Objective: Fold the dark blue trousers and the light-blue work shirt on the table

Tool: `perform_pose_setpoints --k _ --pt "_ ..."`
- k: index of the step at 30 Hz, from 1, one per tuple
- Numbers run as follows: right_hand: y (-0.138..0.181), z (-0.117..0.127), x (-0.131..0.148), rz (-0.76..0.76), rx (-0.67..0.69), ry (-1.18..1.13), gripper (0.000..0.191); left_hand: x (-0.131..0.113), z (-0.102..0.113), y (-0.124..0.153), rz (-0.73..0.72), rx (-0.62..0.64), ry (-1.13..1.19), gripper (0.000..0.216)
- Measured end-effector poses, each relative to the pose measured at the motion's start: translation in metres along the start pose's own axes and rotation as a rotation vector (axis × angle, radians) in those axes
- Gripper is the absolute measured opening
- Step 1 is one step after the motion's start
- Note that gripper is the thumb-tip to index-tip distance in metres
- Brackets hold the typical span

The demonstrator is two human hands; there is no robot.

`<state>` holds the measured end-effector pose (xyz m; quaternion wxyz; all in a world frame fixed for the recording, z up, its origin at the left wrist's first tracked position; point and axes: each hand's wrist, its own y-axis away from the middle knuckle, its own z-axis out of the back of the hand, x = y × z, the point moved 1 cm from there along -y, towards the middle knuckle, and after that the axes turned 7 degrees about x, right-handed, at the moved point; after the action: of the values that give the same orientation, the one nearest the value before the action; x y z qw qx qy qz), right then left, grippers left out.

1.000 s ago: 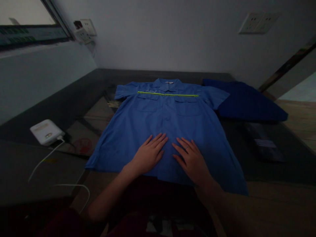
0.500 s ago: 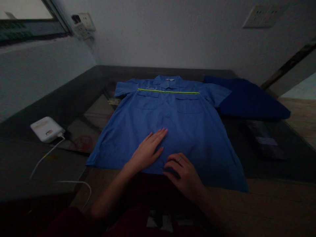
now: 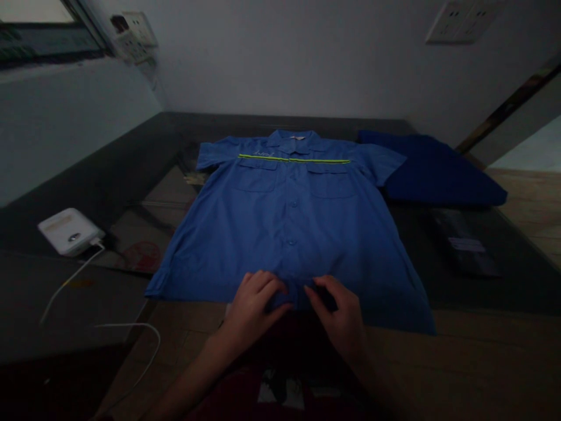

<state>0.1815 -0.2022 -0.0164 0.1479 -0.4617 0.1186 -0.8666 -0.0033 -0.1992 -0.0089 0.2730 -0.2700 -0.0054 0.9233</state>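
A blue short-sleeved button-up shirt [image 3: 263, 225] lies spread front up, its collar pointing away from me. It has a yellow-green stripe across the chest, two flap pockets and a row of buttons. At the bottom of its button placket, my left hand [image 3: 258, 303] curls its fingers and thumb around the hem. Opposite it, my right hand [image 3: 339, 310] pinches the hem between thumb and fingers. A small fold of cloth lies between the two hands. The fingertips are dim and partly hidden by the cloth.
Dark blue folded cloth [image 3: 433, 172] lies at the right, under the shirt's sleeve. A dark flat packet [image 3: 464, 244] rests nearer on the dark tabletop [image 3: 398, 295]. On the left stands a white device [image 3: 70, 231] with a white cable [image 3: 72, 278]. Wall sockets [image 3: 462, 22] are behind.
My left hand has drawn back from the middle of the shirt to its hem and curled. My right hand has moved slightly right and closed on the hem. The view has shifted slightly.
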Motion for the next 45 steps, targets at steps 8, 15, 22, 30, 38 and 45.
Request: perform_pose_setpoints --k 8,15,22,30,38,45 --pt "-0.002 -0.002 -0.005 -0.032 0.038 -0.017 0.013 0.012 -0.009 -0.005 -0.017 0.033 -0.070 0.015" --pt "-0.003 0.000 0.000 -0.031 0.102 -0.055 0.011 0.013 -0.004 -0.004 -0.028 0.047 -0.043 0.008" --pt "-0.005 -0.002 0.012 0.025 0.106 -0.087 0.011 0.004 0.003 -0.003 0.062 0.056 0.031 0.008" --pt "-0.006 -0.006 0.011 -0.018 0.123 0.000 0.011 0.000 0.005 -0.008 0.142 0.053 0.057 0.011" --pt "-0.006 -0.003 0.014 0.011 0.196 -0.008 0.012 0.001 0.004 -0.008 0.175 0.029 0.143 0.012" --pt "-0.006 -0.010 0.009 0.016 0.129 0.085 0.010 -0.003 0.005 -0.009 0.240 0.053 0.139 0.010"
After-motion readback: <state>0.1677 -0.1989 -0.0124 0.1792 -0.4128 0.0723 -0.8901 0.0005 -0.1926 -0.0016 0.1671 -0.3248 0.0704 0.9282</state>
